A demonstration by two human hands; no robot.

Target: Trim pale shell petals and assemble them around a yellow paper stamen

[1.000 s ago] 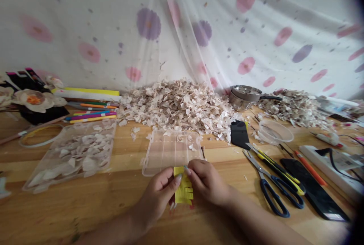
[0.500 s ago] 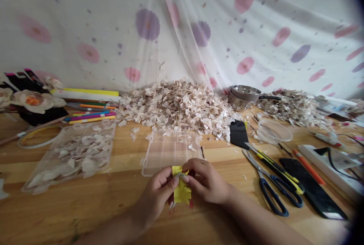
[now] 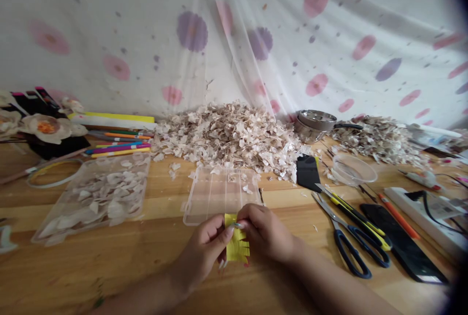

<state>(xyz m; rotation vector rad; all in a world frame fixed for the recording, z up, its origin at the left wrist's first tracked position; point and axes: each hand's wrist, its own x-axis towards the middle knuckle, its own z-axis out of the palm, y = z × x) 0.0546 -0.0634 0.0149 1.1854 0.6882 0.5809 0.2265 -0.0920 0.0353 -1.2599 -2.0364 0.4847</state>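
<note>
A small yellow paper strip [image 3: 236, 248] with a fringed, cut edge is pinched between both hands just above the wooden table [image 3: 109, 266]. My left hand [image 3: 205, 249] grips its left side with thumb and fingers closed. My right hand [image 3: 265, 232] pinches its top right edge. Both hands sit just in front of an empty clear plastic compartment box [image 3: 219, 193].
A heap of pale flaky petals [image 3: 226, 137] lies behind the box, with another heap [image 3: 376, 139] at the right. A clear tray of petals [image 3: 98, 195] and coloured pens [image 3: 117, 147] are at the left. Blue-handled scissors [image 3: 347, 244], a black phone [image 3: 402, 244], a clear bowl [image 3: 354, 168] and a metal pan [image 3: 314, 122] are at the right.
The fingers of both hands have shifted slightly on the yellow strip, folding or rolling its top edge; the strip stays in the same place.
</note>
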